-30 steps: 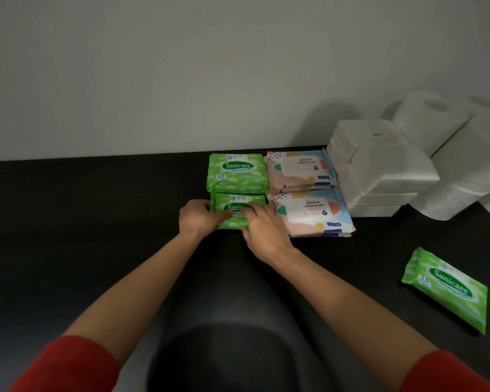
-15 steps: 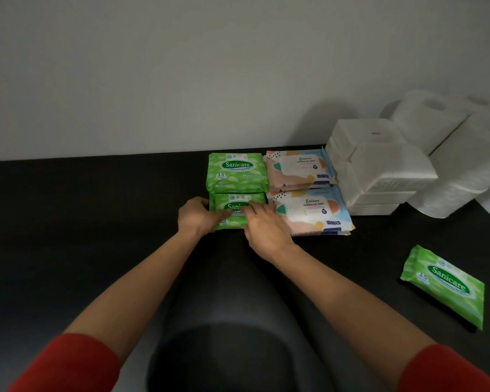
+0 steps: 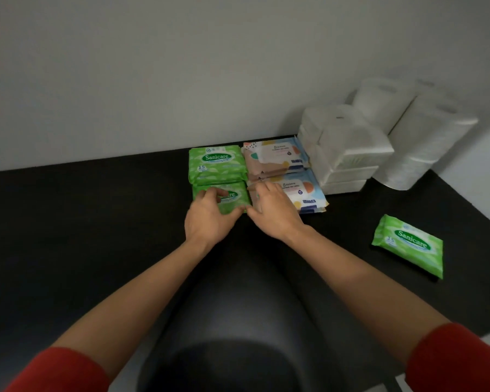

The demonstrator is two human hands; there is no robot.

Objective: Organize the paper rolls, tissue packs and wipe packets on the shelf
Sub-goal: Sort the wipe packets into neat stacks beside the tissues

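Note:
On the dark shelf [image 3: 82,222], green Sanicare wipe packets sit in two stacks near the wall. My left hand [image 3: 210,216] grips the front green stack [image 3: 232,199], thumb at its near edge and fingers curled over its top. My right hand [image 3: 272,210] touches that stack's right edge and lies over the front pastel wipe packets [image 3: 306,193]. A back green stack [image 3: 217,165] and back pastel packets [image 3: 275,158] lie behind. White tissue packs [image 3: 348,154] and paper rolls [image 3: 425,142] stand to the right. One loose green packet [image 3: 408,244] lies apart at the right.
A pale wall [image 3: 181,66] runs behind the shelf. A dark rounded shape [image 3: 238,335] fills the foreground between my forearms. The shelf's right edge [image 3: 481,219] slants past the loose packet.
My left hand has shifted up over the front green stack, covering more of its label. My right hand has slid a little right, onto the pastel packets' edge.

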